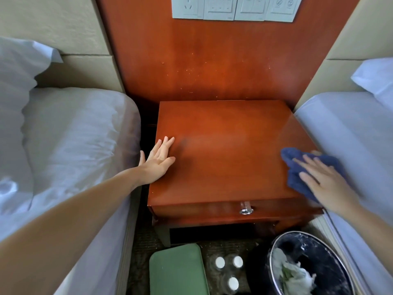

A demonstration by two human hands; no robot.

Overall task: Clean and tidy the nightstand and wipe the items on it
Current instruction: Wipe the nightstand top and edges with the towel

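Blue cloth [295,167] pinned flat under the right hand [325,184], at the near right corner of the nightstand [223,158], close against the right bed [350,135]. Right grip wide: fingers straight, pressing down on the cloth, not curled round it. Left grip wide too: left hand [158,161] laid palm-down at the left edge of the worktop, holding nothing, seemingly bracing. Down on the floor in front: white-capped bottles [220,262], what looks like a green tray [176,271], and a waste bin [271,258].

Judged as the wiping of the worktop itself. To do it well:

- Sweep the cloth leftwards in straight, overlapping passes, back edge to front, with even pressure from the whole palm.
- Lift the left hand away before reaching it, so as to leave no unwiped patch beneath.
- Gather any crumbs into the cloth at the front lip, not off sideways onto the bedding.
- Mind the pale specks on the wooden back panel [212,60] above: probably worth a pass as well.
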